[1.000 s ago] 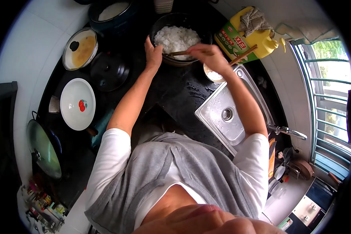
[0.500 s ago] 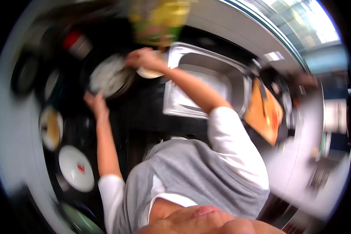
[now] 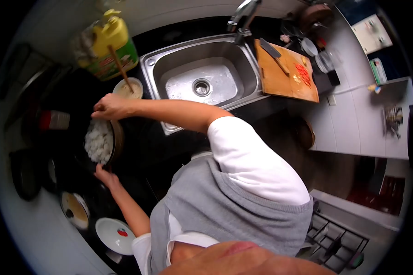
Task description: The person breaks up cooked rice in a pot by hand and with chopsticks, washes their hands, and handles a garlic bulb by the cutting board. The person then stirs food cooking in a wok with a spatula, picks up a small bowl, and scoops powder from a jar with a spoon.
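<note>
A pot (image 3: 118, 140) full of white lumps (image 3: 98, 143) is at the left, its outer wall showing on the right side, so it looks tipped leftward. My right hand (image 3: 109, 107) is closed at the pot's far rim, its grip partly hidden by the knuckles. At the near rim my left hand (image 3: 106, 176) holds the pot, fingers partly out of sight beneath it. Just beyond my right wrist stands a small bowl (image 3: 137, 91) of pale contents with a wooden stick (image 3: 118, 65) in it.
Right of the pot is a steel sink (image 3: 157, 68) with a faucet (image 3: 241, 25). An orange cutting board (image 3: 273, 85) carries a knife (image 3: 274, 55) and chopped red pieces (image 3: 304, 74). A yellow jug (image 3: 111, 36) stands behind; a lid (image 3: 75, 210) and white plate (image 3: 110, 233) lie nearer left.
The view has swung, and the sink and board now appear farther left. Both hands moved with the pot toward the left, and the pot now looks more tilted.
</note>
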`<state>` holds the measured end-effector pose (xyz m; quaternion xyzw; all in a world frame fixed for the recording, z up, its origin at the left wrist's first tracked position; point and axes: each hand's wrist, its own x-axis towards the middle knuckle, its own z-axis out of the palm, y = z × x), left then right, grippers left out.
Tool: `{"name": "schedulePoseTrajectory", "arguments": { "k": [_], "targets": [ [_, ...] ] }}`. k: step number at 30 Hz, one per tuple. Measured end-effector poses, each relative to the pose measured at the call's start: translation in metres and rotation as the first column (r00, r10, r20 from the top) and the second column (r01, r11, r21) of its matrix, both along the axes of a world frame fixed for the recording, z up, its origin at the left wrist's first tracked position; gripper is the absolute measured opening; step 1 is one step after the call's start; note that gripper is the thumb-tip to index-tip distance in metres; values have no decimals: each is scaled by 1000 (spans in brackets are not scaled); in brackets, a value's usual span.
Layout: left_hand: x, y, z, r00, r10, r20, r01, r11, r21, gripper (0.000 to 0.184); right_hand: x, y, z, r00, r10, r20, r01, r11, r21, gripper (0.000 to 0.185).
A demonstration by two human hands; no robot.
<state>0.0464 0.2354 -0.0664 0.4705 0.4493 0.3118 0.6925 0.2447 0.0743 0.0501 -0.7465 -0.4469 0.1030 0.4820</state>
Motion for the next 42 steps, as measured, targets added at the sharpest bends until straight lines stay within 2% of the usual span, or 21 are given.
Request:
{"name": "schedulePoseTrajectory", "arguments": {
  "k": [3,4,5,7,10,12,14,16,17,18,19,20,21,22,24,32,34,36,38,40,42],
  "targets": [
    [1,-6,5,1000,-5,0,5,998,-58,37,1,-1,-19,997,13,-77,-15,1000,-14,30],
    [-2,-8,8,999,-45,3,45,998,-52,37,3,1,-21,958,51,-284,-36,998,56,29],
    [-5,-11,9,999,-47,13,48,999,-22,38,-16,-13,20,958,-94,-270,99,995,7,29],
    [-7,-11,10,995,-81,-53,79,996,-26,38,-8,-6,8,895,-105,-433,119,993,4,31],
    [-4,-10,18,985,-138,-105,132,990,-59,68,-17,8,-18,948,-159,-275,137,986,-98,31],
    [-4,-7,33,959,-213,-190,206,977,-56,76,-10,15,-38,981,-71,-182,64,997,-44,33],
    [-15,2,47,913,-391,-117,354,901,-250,74,-23,17,-47,998,-64,-17,61,991,-118,42],
    [-3,21,14,874,-483,52,461,790,-403,64,-30,4,-54,921,-134,-365,127,991,-45,47],
    [3,24,9,910,-404,95,406,817,-410,52,-37,13,-59,822,-265,-503,192,962,-193,53],
    [4,20,12,906,-384,178,423,801,-423,45,-46,12,-63,659,-275,-700,203,961,-187,41],
    [8,18,11,898,-366,245,439,790,-428,43,-41,28,-106,935,-256,-247,238,966,-101,34],
    [4,17,4,883,-368,290,459,802,-382,42,-35,41,-149,876,-364,317,385,923,-5,28],
    [-4,25,-7,860,-399,318,501,776,-383,41,-65,34,-114,852,-523,-9,522,849,84,23],
    [-17,35,-22,844,-462,274,535,765,-359,38,-80,30,-114,840,-525,-139,525,850,-36,28],
    [-38,32,-26,843,-501,197,537,755,-376,42,-108,15,-121,816,-478,-324,521,851,57,28],
    [-115,-66,-10,809,-569,150,569,693,-442,39,-209,-122,-78,761,-397,-514,475,880,24,44],
    [-110,-90,4,778,-610,150,599,651,-465,35,-213,-162,-70,666,-245,-705,339,941,-6,44],
    [-97,-111,22,743,-653,146,629,609,-483,31,-209,-215,-58,533,-105,-839,373,920,122,46],
    [-87,-138,37,687,-713,139,684,571,-453,22,-193,-287,-66,533,-279,-799,638,752,163,46],
    [-75,-169,48,708,-694,131,676,612,-411,18,-175,-384,-82,336,-513,-790,928,321,186,38],
    [-58,-205,59,672,-721,166,716,577,-392,20,-165,-495,-108,124,-602,-789,965,-113,238,30]
  ]
}}
